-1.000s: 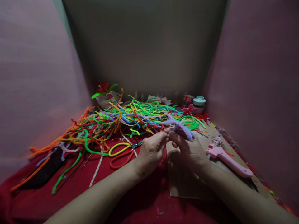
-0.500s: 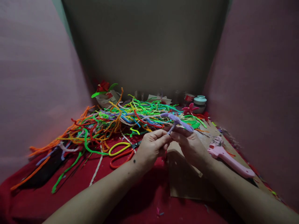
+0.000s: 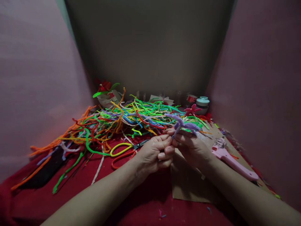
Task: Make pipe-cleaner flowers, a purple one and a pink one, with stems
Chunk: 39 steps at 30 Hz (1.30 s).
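Both my hands meet over the middle of the red cloth around a purple pipe-cleaner flower [image 3: 178, 121], its fuzzy petals spread above my fingers. The fingertips of my left hand [image 3: 160, 150] are closed on the lower end of its short stem. My right hand [image 3: 191, 146] pinches the same stem from the other side, its fingers under the petals. Part of the stem is hidden by my fingers. Just left of my left hand lie scissors [image 3: 121, 149] with one yellow and one red handle, their blades partly behind that hand.
A big tangle of coloured pipe cleaners [image 3: 131, 114] spreads across the back. To the right lie a pink glue gun [image 3: 235, 163] and a cardboard sheet [image 3: 188, 185]. A pink flower [image 3: 192, 110] and a jar with a turquoise lid [image 3: 202, 101] stand behind. Red cloth [image 3: 141, 201] covers the surface.
The purple flower has turned slightly, showing its petals more from the side, and shifted a little right. My left fingers have curled further round the stem.
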Available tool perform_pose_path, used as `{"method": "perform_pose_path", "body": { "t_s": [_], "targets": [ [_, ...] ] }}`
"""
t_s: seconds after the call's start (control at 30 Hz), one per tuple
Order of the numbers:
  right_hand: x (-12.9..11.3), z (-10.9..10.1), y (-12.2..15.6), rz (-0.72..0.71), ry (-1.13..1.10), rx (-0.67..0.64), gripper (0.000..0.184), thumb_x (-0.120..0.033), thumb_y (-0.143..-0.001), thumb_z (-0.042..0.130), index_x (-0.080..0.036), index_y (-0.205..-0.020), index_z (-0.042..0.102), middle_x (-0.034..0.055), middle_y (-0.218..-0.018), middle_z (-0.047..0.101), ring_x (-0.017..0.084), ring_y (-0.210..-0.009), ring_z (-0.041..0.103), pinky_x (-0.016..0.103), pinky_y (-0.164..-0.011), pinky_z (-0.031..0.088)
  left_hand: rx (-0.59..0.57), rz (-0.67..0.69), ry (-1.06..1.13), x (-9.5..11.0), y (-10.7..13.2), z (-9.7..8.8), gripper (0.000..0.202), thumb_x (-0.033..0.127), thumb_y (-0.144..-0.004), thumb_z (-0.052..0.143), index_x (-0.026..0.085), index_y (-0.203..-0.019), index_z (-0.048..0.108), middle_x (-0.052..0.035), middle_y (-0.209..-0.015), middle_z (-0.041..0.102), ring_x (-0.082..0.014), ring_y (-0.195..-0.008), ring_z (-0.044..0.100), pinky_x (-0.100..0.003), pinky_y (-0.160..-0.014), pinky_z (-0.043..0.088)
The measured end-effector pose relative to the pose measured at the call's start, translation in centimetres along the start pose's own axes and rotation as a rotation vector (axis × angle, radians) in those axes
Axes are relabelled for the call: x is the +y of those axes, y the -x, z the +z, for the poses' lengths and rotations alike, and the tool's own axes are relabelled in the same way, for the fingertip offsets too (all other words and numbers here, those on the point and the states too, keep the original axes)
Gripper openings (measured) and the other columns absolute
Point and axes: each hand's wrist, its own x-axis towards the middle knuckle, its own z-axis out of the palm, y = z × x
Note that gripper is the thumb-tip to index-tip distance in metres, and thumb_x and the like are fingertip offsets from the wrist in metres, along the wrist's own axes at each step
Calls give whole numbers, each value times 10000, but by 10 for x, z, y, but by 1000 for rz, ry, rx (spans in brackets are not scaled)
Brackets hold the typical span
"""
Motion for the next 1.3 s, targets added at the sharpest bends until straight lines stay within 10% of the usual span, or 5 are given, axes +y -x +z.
{"method": "perform_pose_path", "body": {
  "t_s": [0.33, 0.97, 1.1, 1.3],
  "targets": [
    [-1, 5, 3, -119, 165, 187, 85, -217, -736, 703, -219, -818, 723, -4, -743, 628, 144, -698, 526, 283, -643, 418, 362, 472, -1039, -3, 3, 7, 202, 232, -845, 518, 153, -661, 541, 48, -554, 435, -55, -493, 379, -182, -491, 306],
    [-3, 3, 0, 26, 47, 75, 164, -343, -721, 711, -221, -828, 734, -12, -625, 578, 115, -595, 467, 257, -606, 400, 46, 52, 67, -2, 0, 4, 160, 228, -868, 524, 127, -747, 550, 87, -489, 358, -6, -345, 143, -123, -327, 222],
    [-3, 7, 1, -20, -3, 130, 154, -290, -685, 734, -220, -821, 743, -3, -675, 615, 115, -606, 460, 269, -630, 412, 16, 49, -32, 0, 0, 6, 191, 278, -866, 524, 136, -741, 552, 95, -461, 326, -17, -341, 145, -140, -330, 230],
    [1, 5, 3, -81, 93, 269, 82, -258, -693, 727, -226, -769, 729, 7, -797, 660, 138, -663, 490, 274, -589, 377, 317, 384, -730, -6, 0, 9, 220, 283, -865, 516, 153, -700, 580, 42, -536, 470, -63, -469, 408, -177, -449, 315]
  ]
}}
